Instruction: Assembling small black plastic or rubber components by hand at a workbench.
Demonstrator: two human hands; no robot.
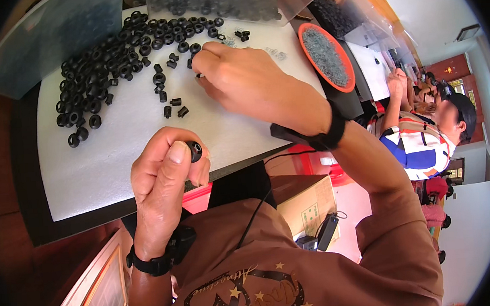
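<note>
- A black ring-shaped piece (195,151), rounded and slightly glossy with a pale curved mark on its face, is held over the near edge of the white sheet (114,169).
- The left hand (163,171) pinches it between thumb and bent fingers.
- The right hand (230,76) is over the far part of the sheet, fingers curled together; their tips are hidden, so I cannot tell whether they grip anything.
- Similar black rings (92,76) heap on the sheet's far left; stubby black spools (167,111) lie nearer its middle.
- Right of the sheet, a smooth orange dish (350,83) holds fine grey bits (326,57).
- Nearer than the sheet, a brown shirt (330,278) bears dark lettering and gold stars.
</note>
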